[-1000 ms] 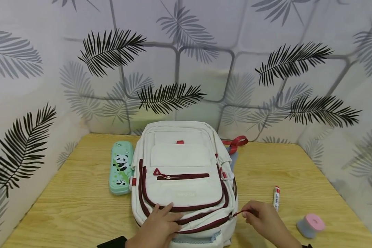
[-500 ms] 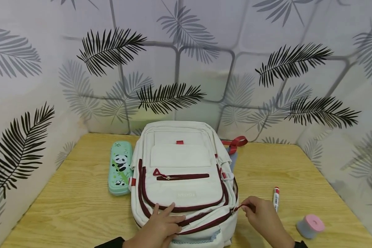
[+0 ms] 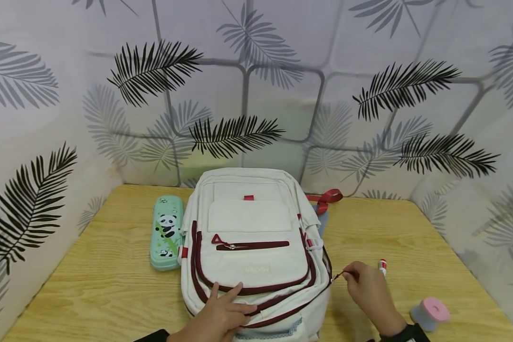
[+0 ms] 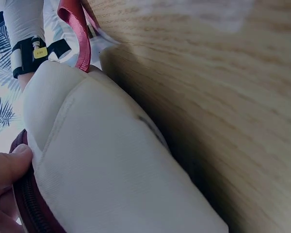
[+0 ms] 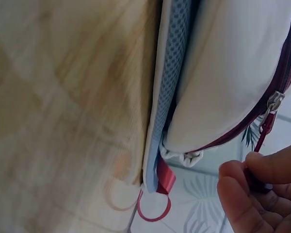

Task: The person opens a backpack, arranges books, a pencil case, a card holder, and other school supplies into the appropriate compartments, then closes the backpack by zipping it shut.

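A white backpack (image 3: 250,216) with maroon zippers lies on the table, front pocket up. My left hand (image 3: 222,313) rests on its near end with fingers spread, and the thumb (image 4: 14,162) touches the maroon zipper edge in the left wrist view. At the bag's right side, my right hand (image 3: 369,289) pinches the red zipper pull (image 5: 266,127) between thumb and fingers. That pull stretches away from the metal slider (image 5: 275,100), which sits at the bag's right near corner. The zipper line behind the slider, along the near end, looks joined.
Left of the bag lies a mint pencil case (image 3: 166,232) with pandas. A red-capped marker (image 3: 382,266), partly behind my right hand, and a pink-topped tape-like roll (image 3: 432,313) are on the right. A red strap loop (image 3: 331,195) sticks out behind the bag.
My right hand has moved rightward and away from me, drawing the zipper slider around the bag's near right corner. The left hand has stayed nearly in place.
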Action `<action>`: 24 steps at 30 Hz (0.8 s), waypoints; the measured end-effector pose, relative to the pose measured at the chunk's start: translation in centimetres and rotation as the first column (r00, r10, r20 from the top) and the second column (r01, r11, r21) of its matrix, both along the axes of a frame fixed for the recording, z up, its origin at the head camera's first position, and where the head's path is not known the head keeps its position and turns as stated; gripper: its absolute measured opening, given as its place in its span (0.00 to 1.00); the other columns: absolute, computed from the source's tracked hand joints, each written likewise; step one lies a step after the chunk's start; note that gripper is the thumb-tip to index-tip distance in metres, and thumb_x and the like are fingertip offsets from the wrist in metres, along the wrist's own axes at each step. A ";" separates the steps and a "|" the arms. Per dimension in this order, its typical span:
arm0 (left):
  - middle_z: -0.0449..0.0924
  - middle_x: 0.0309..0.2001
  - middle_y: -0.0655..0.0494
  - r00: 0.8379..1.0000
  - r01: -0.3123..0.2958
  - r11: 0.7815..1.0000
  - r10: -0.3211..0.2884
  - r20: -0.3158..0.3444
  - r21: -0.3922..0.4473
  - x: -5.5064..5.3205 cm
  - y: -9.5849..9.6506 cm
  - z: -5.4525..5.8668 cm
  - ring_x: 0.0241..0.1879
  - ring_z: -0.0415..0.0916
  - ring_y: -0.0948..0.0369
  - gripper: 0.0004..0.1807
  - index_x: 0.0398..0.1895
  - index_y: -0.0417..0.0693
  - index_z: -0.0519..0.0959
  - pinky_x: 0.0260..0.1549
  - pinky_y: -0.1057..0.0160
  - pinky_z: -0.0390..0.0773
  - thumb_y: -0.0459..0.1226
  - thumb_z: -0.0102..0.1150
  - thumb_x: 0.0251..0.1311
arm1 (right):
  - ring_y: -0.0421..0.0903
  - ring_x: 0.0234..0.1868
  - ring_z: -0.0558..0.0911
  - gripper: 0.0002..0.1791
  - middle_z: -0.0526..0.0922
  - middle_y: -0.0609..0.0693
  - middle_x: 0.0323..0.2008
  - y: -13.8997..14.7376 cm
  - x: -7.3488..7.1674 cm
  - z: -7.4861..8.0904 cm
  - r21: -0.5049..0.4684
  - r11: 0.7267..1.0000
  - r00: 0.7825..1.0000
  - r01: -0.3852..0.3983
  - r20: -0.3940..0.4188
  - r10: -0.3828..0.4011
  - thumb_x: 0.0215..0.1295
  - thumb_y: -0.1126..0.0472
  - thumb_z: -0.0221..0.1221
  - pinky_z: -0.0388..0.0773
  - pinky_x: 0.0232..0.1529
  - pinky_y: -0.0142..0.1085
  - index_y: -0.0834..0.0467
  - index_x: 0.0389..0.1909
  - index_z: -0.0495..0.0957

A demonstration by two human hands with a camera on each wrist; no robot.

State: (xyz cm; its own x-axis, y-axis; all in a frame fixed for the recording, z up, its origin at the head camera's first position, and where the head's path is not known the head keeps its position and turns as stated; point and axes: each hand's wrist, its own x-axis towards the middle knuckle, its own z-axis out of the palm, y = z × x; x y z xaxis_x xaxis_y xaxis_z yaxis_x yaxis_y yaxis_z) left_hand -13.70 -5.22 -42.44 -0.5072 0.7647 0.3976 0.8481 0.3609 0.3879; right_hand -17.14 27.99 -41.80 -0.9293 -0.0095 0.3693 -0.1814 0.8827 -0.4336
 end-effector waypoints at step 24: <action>0.77 0.50 0.55 0.997 0.017 0.998 -0.012 0.074 -0.065 -0.1 -0.1 0.8 0.56 0.64 0.39 0.10 0.37 0.49 0.82 0.36 0.25 0.55 0.31 0.58 0.51 | 0.39 0.17 0.72 0.03 0.78 0.50 0.17 1.1 -5.9 0.6 -0.087 0.995 0.986 0.038 0.166 -0.023 0.50 0.70 0.56 0.67 0.18 0.32 0.65 0.23 0.78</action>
